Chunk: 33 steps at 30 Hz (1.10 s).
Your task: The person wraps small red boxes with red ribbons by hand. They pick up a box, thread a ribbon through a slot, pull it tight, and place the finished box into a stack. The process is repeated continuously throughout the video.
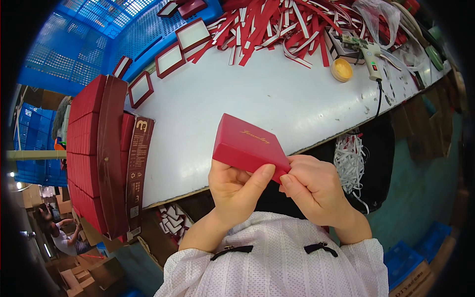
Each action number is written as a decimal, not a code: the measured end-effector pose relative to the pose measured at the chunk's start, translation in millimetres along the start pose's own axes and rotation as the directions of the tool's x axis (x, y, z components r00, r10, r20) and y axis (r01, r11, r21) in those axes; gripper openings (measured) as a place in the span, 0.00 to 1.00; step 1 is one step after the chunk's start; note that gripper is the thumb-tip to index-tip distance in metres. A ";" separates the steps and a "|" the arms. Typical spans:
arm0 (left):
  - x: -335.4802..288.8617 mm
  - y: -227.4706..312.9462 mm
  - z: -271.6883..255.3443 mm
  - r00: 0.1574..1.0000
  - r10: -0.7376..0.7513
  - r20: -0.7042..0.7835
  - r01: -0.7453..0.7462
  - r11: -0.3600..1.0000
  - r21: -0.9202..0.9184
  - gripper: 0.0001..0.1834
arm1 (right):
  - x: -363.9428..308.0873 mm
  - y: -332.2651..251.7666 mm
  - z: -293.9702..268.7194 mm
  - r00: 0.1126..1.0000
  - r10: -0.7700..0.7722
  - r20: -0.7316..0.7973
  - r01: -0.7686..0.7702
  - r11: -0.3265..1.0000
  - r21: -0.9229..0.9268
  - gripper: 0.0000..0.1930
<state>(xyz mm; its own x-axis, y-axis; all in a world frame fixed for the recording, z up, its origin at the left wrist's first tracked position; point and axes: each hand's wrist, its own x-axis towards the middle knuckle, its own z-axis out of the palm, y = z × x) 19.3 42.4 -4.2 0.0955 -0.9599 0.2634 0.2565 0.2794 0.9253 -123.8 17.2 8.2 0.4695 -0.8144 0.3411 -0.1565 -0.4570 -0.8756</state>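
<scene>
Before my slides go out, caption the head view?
Left hand and right hand hold a red box by a white table; red-and-white strips lie heaped beyond.

Left hand (230,194): one, half-closed in a grip; left thumb (261,179) extended toward the other hand; fingers partly hidden. Right hand (316,188): one, just beside the left; right thumb (295,188) against curled fingers, pinching. Forearms, two: left forearm (200,237), right forearm (357,229), both slanting inward toward the hands.
</scene>
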 end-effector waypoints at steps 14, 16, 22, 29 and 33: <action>5.8 0.2 -1.5 0.956 -0.198 -0.217 0.122 0.940 -0.318 0.15 | 13.0 -0.8 -22.6 0.894 0.376 0.244 -0.394 0.919 0.028 0.07; 9.1 0.0 -6.3 0.965 -0.160 -0.206 0.075 0.927 -0.369 0.14 | 10.2 9.9 -28.4 0.886 0.450 0.108 -0.457 0.888 0.050 0.06; 6.0 -2.1 -29.7 0.935 -0.352 -0.043 0.158 0.521 -0.839 0.12 | 9.5 23.8 -31.5 0.955 0.293 -0.042 -0.277 0.934 0.227 0.07; -1.6 -3.1 -35.9 0.883 -0.458 0.108 0.235 0.232 -0.944 0.13 | 12.9 21.2 -24.7 0.952 0.300 -0.065 -0.272 0.922 0.275 0.07; 6.9 -5.3 -14.0 0.947 -0.320 -0.007 0.164 0.505 -0.847 0.13 | 5.6 15.8 -16.6 0.952 0.294 -0.088 -0.269 0.938 0.219 0.07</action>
<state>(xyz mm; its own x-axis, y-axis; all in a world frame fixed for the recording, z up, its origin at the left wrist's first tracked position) 32.1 34.6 -11.1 0.0154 -0.9987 -0.0489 0.9602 0.0011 0.2792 -138.0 -0.5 2.0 0.3243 -0.9409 0.0976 -0.0827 -0.1310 -0.9879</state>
